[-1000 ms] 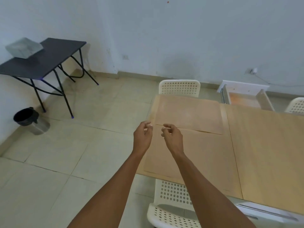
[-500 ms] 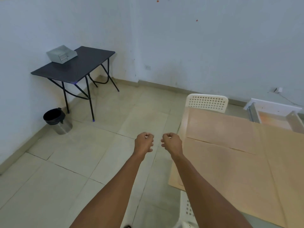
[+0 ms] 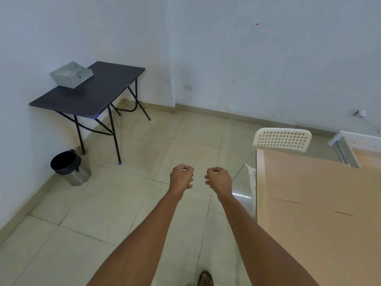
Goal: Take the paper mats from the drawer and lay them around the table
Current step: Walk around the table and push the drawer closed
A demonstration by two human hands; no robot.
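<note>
left hand [image 3: 181, 178] and right hand [image 3: 219, 179]: curled into loose fists over the floor [image 3: 123, 203], holding nothing. paper mats [image 3: 321, 195]: flat on the bench [image 3: 260, 182], edges touching. drawer [image 3: 350, 149]: open beyond. for remaining mats, return to drawer; lift one sheet only, place square to bench edge.

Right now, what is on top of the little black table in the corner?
One grey metal box sits on the black table, near its back left end by the wall. The rest of the tabletop shows bare. What is inside the box cannot be seen from this angle.
</note>
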